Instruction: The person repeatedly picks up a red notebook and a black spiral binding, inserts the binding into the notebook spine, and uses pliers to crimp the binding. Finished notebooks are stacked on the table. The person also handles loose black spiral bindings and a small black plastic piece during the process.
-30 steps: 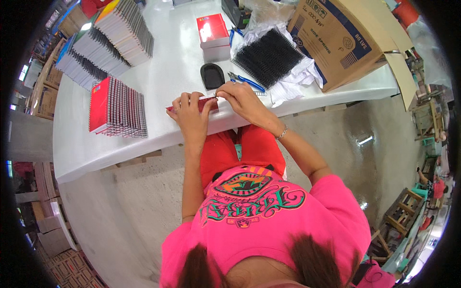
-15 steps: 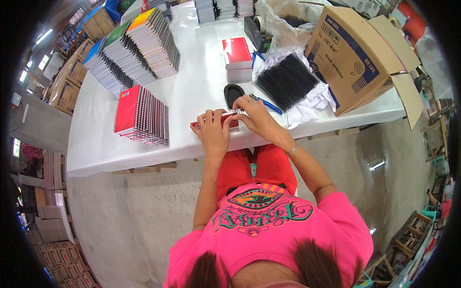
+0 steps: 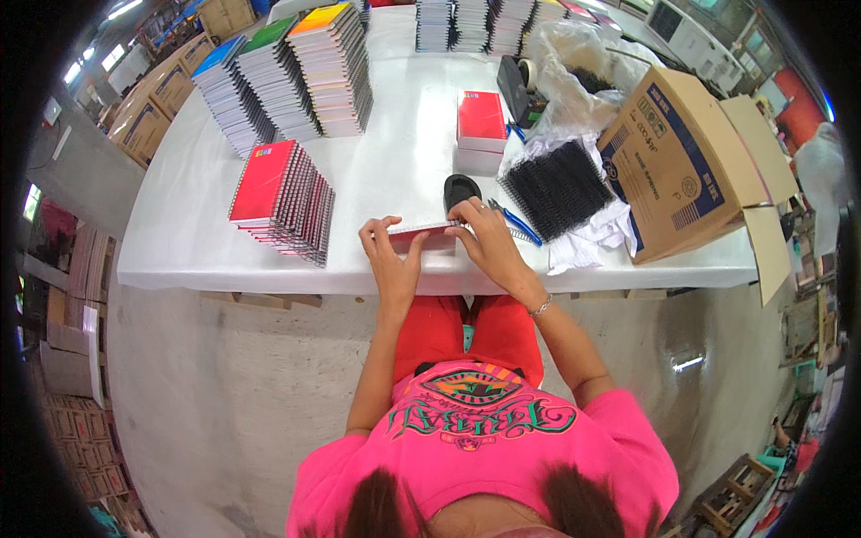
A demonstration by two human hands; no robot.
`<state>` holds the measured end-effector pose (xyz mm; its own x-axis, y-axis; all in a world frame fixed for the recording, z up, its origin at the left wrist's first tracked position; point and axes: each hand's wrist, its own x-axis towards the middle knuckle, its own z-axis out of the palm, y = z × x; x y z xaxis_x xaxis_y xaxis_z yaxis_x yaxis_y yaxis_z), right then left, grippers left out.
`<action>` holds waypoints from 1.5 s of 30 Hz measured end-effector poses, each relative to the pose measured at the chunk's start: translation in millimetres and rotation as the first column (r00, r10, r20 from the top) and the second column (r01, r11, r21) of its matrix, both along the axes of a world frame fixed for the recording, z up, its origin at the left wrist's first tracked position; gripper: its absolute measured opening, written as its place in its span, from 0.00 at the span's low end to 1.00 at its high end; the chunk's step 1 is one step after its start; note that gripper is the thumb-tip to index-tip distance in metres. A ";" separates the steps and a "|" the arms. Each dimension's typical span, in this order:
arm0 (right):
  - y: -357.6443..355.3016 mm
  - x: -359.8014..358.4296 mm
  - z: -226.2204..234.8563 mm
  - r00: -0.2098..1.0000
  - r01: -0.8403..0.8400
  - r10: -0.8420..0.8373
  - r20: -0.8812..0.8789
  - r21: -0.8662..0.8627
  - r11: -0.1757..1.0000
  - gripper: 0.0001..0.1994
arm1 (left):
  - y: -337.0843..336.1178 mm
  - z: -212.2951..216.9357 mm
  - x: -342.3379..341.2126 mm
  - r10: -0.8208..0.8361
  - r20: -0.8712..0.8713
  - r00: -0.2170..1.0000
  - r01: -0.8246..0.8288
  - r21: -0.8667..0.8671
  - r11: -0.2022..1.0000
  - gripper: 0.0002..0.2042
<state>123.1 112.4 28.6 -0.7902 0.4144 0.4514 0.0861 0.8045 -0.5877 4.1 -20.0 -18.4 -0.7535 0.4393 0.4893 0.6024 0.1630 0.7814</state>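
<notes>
A red-covered notebook is held at the table's near edge, its long punched edge facing up. My left hand grips its left end between thumb and fingers. At the other end, my right hand pinches the notebook's edge with thumb and fingertips. Blue-handled pliers lie just right of that hand, and a short stretch of wire coil shows beside them. Behind my right hand sits a small black oval dish. How far any coil runs along the held edge is too small to tell.
Black coils lie on white cloth near an open cardboard box. A red notebook stack stands beside a tape dispenser. Left is a stack of coil-bound red notebooks; blue, green and yellow stacks stand behind it.
The view has shifted. The notebook has been tipped up so its punched edge shows more, and my left hand's fingers have moved from over its cover to its left end.
</notes>
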 end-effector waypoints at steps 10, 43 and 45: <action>6.0 -6.5 -5.4 1.000 0.011 -0.011 0.004 0.027 1.000 0.07 | 7.4 3.8 -11.7 -0.086 0.037 0.996 0.087 -0.022 0.996 0.26; 75.4 -11.6 -13.2 0.838 -0.357 0.501 -0.214 -0.911 0.207 0.20 | -5.9 -17.7 -70.4 -0.322 0.214 0.922 0.320 0.045 0.946 0.64; 74.5 -12.1 -3.3 0.831 -0.222 0.493 0.257 -0.660 0.718 0.19 | -6.3 -17.0 -69.5 -0.332 0.233 0.914 0.332 0.043 0.942 0.64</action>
<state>111.0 186.9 25.3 -0.9788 0.1298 -0.1582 0.1932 0.3314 -0.9235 -65.4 -26.3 -35.4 -0.6573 0.6831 0.3183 0.4216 -0.0168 0.9066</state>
